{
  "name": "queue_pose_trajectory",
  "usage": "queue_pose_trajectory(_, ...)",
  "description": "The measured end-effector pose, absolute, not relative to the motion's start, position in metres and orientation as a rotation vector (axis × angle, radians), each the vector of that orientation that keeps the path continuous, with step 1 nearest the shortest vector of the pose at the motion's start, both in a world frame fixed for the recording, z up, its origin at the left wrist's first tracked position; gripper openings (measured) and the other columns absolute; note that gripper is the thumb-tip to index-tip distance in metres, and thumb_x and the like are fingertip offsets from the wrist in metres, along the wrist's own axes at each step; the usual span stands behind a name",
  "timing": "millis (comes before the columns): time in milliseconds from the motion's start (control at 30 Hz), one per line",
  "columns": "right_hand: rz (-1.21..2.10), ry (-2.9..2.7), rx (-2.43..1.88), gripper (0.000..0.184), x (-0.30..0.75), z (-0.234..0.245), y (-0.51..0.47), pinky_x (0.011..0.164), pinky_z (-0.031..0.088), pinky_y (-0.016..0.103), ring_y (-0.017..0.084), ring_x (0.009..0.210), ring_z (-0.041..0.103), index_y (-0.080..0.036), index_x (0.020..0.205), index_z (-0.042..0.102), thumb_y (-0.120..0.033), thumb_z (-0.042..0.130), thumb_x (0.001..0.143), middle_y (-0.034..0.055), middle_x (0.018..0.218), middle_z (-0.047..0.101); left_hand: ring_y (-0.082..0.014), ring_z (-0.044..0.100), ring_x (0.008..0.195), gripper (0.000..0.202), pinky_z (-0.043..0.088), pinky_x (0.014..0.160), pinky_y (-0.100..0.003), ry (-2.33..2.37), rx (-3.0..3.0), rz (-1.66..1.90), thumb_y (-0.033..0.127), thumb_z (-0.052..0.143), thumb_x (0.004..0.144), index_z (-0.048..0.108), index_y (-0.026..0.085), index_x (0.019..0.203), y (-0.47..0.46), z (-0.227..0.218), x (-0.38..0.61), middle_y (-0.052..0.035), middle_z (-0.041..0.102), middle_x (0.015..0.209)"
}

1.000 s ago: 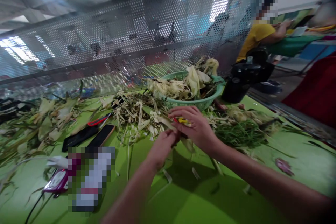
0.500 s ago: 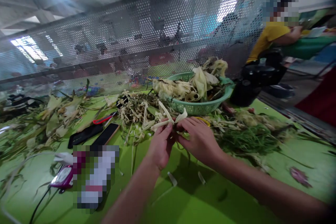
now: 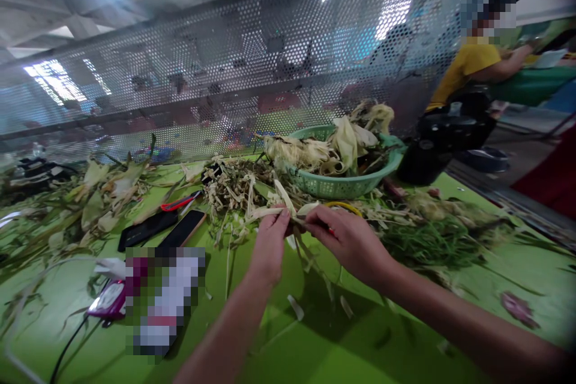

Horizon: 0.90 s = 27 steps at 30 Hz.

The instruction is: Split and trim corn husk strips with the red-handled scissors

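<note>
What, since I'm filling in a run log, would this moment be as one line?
left hand: pinching pale plant strips | right hand: curled at the strips | green basket: beyond hands

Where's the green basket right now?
In the head view, the green basket stands right of centre, between the right hand and the perforated screen.

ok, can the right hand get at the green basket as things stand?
Probably yes: the green basket sits just beyond the right hand, with only low plant scraps and something yellow between. It seems busy with pale strips, though.
</note>
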State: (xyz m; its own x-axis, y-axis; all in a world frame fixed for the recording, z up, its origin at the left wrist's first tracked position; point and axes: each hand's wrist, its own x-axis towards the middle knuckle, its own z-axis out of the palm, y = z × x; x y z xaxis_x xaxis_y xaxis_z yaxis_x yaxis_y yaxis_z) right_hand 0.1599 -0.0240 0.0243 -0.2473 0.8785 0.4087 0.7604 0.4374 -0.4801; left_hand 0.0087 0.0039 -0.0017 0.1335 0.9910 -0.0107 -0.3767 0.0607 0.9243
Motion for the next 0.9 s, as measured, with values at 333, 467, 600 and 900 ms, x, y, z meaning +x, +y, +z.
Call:
queue_pose_trajectory(333, 0.187, -2.128, -1.332, 0.018, 0.163, 0.028, -0.023, 0.062, 0.036, 0.026, 0.016, 0.065, 0.055, -0.019, 0.076, 0.056, -0.026, 0.047, 0.091, 0.0014, 0.068, 0.059, -0.0061, 0.041, 0.045, 0.028, 0.038, 0.051, -0.02, 0.831, 0.878, 1.128, 0.04, 0.064, 0.076, 0.054, 0.014, 0.075, 0.001, 0.012, 0.007, 0.0059, 0.046, 0.052)
queue_pose_trajectory(467, 0.183, -2.154, -1.318, 0.018, 0.165, 0.027, -0.021, 0.06, 0.035, 0.025, 0.015, 0.062, 0.054, -0.019, 0.075, 0.056, -0.026, 0.048, 0.09, 0.0004, 0.065, 0.058, -0.003, 0.034, 0.04, 0.028, 0.039, 0.049, -0.019, 0.811, 0.826, 1.081, 0.038, 0.067, 0.073, 0.054, 0.013, 0.07, 0.0, 0.02, 0.003, 0.0066, 0.045, 0.05)
queue_pose_trajectory(600, 0.21, -2.136, -1.319, 0.015, 0.168, 0.027, -0.02, 0.059, 0.036, 0.025, 0.015, 0.062, 0.054, -0.02, 0.077, 0.058, -0.025, 0.051, 0.089, -0.0002, 0.065, 0.058, 0.0001, 0.032, 0.037, 0.027, 0.042, 0.052, -0.02, 0.778, 0.794, 1.138, 0.035, 0.071, 0.071, 0.055, 0.013, 0.072, 0.005, 0.018, -0.001, 0.0063, 0.05, 0.059)
queue_pose_trajectory(900, 0.975, -1.734, -1.153, 0.015, 0.17, 0.027, -0.015, 0.056, 0.046, 0.025, 0.014, 0.07, 0.06, -0.018, 0.074, 0.054, -0.03, 0.058, 0.082, 0.0083, 0.105, 0.061, -0.011, 0.06, 0.054, 0.033, 0.048, 0.056, -0.024, 0.738, 0.867, 0.987, 0.04, 0.069, 0.073, 0.06, 0.013, 0.089, 0.006, 0.014, -0.007, 0.0009, 0.058, 0.066)
